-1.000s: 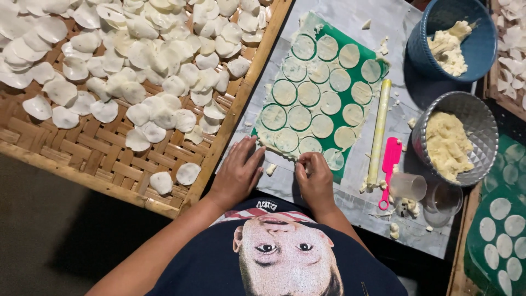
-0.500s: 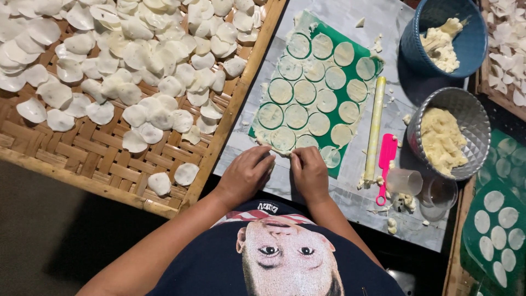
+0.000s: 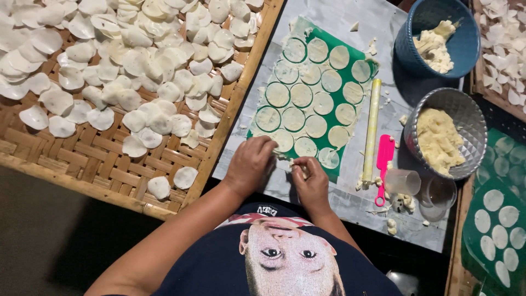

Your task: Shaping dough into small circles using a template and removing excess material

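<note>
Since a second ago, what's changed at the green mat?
Both hands closed together at the green mat's near edge: left hand slid right over the dough rounds, right hand shifted left, pinching a dough scrap. Rolling pin, pink scraper, bowls and woven tray unchanged.

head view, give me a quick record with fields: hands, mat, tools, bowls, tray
left hand: left hand rests at the near edge of the green mat, by the cut dough rounds
right hand: right hand pinches a scrap of dough at the same edge
tools: pale rolling pin beside the mat; pink scraper next to it
bowls: blue bowl and metal bowl, both holding dough
tray: woven bamboo tray covered with thin white discs
</note>
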